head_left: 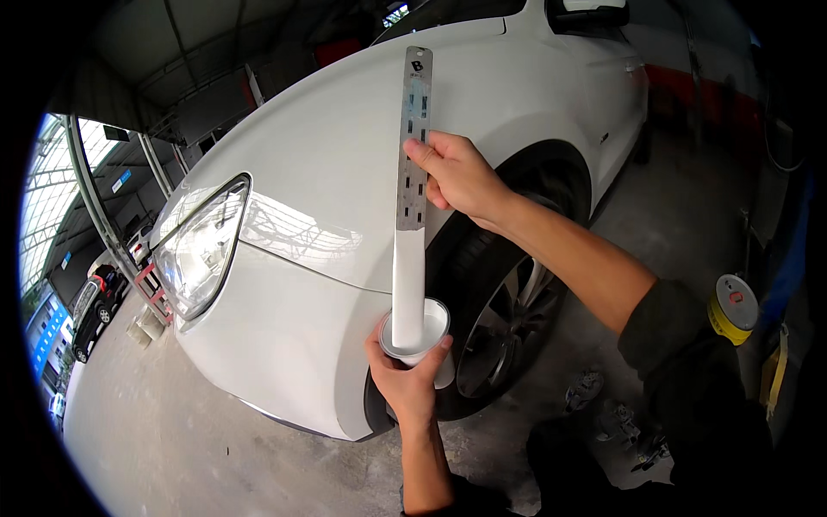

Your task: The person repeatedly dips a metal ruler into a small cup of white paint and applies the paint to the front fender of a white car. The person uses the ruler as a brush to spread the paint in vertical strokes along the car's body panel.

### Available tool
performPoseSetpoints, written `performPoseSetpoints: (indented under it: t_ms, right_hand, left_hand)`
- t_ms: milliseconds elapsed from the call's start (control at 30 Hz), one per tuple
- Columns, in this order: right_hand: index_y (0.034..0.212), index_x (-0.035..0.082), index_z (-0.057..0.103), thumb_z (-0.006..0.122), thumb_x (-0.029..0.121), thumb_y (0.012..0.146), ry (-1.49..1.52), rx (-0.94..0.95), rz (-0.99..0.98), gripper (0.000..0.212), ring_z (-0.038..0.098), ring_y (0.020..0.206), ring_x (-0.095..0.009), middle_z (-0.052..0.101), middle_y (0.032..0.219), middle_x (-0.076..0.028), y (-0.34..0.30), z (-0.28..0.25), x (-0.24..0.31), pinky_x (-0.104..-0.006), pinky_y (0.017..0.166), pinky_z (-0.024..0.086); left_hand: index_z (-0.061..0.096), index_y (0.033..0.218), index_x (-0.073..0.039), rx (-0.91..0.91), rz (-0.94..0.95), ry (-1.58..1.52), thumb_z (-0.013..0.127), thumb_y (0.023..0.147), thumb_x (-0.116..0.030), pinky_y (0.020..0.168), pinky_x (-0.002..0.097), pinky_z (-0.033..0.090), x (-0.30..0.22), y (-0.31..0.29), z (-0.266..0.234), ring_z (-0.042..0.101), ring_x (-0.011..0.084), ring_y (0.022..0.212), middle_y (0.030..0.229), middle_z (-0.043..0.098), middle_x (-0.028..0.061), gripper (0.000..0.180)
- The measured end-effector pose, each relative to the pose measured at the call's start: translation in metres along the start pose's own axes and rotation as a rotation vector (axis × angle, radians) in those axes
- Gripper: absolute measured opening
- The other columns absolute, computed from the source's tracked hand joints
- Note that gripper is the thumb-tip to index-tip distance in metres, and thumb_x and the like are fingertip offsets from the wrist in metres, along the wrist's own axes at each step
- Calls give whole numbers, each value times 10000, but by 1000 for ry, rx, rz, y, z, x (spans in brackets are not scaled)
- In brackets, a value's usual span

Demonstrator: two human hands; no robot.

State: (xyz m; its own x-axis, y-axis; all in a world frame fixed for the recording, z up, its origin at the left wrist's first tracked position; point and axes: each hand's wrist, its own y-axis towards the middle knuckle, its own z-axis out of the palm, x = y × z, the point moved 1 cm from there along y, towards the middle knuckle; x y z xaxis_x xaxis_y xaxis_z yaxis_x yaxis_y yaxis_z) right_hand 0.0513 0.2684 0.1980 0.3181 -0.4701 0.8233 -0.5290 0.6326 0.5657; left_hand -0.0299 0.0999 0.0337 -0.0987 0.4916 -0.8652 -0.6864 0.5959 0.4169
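A paint mixing stick [414, 194], a flat metal strip with dark slots, stands nearly upright before me. My right hand [457, 172] pinches it around its middle between thumb and fingers. White paint [408, 284] coats its lower part, and the end reaches into a small cup [438, 315] of white paint. Wrapped round that cup is my left hand [407, 375], thumb on the right side and fingers on the left. The tip of the stick is inside the cup. Behind both hands is the front fender of a white car [336, 181].
The car's headlight [207, 246] lies to the left, its front wheel [500, 323] just right of the cup. A yellow bucket with a grey lid [732, 308] stands on the far right. A dark car [93, 314] and pale buckets [148, 326] are at the back left.
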Motion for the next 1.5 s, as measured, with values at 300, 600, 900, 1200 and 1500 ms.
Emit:
performPoseSetpoints:
  t_ms: [300,600,900,1200,1500]
  right_hand:
    - [881,39,541,492,333,1056,52,-24,-3,346,440,473,-79,500,668,1,17,-6,-8,-263,457,346]
    - [853,35,526,512,332,1045,-11,-79,-67,354,464,443,-82,492,637,7,7,-10,-3,-268,428,349]
    - [856,14,534,538,317,1028,55,-46,-92,348,496,427,-103,511,618,-10,20,-5,-18,-292,413,375]
    - [858,15,533,544,314,1023,102,-58,-107,341,494,389,-114,511,604,-12,26,-9,-24,-305,375,369]
    - [814,21,489,545,301,1027,126,-68,-128,355,488,377,-121,485,583,-11,23,-2,-24,-310,365,365]
  left_hand:
    - [507,1257,28,3,1,-32,874,657,-33,960,342,453,7,1,-4,600,210,1037,1123,620,106,706]
    - [491,1295,34,28,-24,-92,847,695,-39,975,339,439,5,-6,4,589,210,1064,1154,610,106,701]
    - [431,1345,20,83,-50,-91,839,702,-27,992,373,442,9,-1,-10,588,229,1103,1199,594,120,763]
    - [488,1278,-34,108,-87,-220,789,750,-2,1003,361,436,16,5,-7,587,208,1094,1158,614,80,609]
    - [493,1291,-36,156,-125,-186,770,755,11,1007,362,433,11,5,-21,585,210,1112,1170,615,76,604]
